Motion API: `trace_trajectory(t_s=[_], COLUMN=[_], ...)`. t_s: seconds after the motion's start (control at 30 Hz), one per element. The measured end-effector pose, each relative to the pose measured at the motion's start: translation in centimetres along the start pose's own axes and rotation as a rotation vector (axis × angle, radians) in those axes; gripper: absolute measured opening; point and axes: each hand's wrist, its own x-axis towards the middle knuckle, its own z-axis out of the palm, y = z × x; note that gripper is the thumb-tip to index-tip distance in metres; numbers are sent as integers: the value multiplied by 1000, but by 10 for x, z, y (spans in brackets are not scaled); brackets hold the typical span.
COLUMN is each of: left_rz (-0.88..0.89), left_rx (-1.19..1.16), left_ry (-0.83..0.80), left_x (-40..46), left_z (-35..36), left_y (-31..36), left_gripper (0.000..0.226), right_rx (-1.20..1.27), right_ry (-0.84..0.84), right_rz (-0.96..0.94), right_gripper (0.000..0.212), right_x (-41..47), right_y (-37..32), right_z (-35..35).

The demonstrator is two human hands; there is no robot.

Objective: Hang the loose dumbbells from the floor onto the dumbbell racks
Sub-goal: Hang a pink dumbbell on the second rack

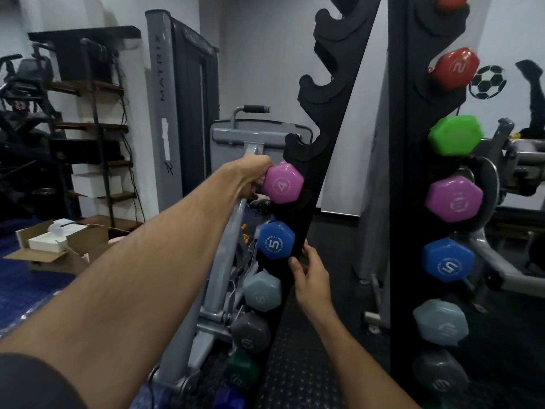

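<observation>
My left hand (253, 177) grips the handle of a purple dumbbell (282, 184) marked 4, held at a slot of the left black rack (326, 137). My right hand (312, 276) holds the rack's front edge just below, beside a blue dumbbell (275, 240) marked 5. Under it hang a pale blue-grey dumbbell (262, 292), a dark grey one (250, 333) and a dark green one (240, 370). The right rack (408, 172) carries red (455, 67), green (455, 135), purple (454, 199), blue (448, 261) and grey dumbbells.
A grey Matrix machine (165, 113) and a grey bench frame (233, 228) stand behind the left rack. Open cardboard boxes (59, 246) lie on the blue floor at left. Another machine (519, 178) sits at right. Upper slots of the left rack (321, 84) hold nothing.
</observation>
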Motion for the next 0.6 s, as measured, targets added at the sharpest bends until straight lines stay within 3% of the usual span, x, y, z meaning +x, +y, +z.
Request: trace_trajectory(t_s=[0.3, 0.47, 0.6], left_rz=[99, 114, 149], left_rx=[-81, -278, -319], left_ry=[-18, -1, -73], left_x=[-5, -9, -16], left_z=[8, 20, 25], left_y=[-7, -12, -12], left_gripper=[20, 23, 31], right_rx=[-2, -20, -47], right_ry=[-31, -41, -46], right_rz=[14, 12, 7], right_gripper=[50, 50, 50], right_x=[1, 1, -2], right_y=[-4, -6, -8], right_z=[-3, -5, -3])
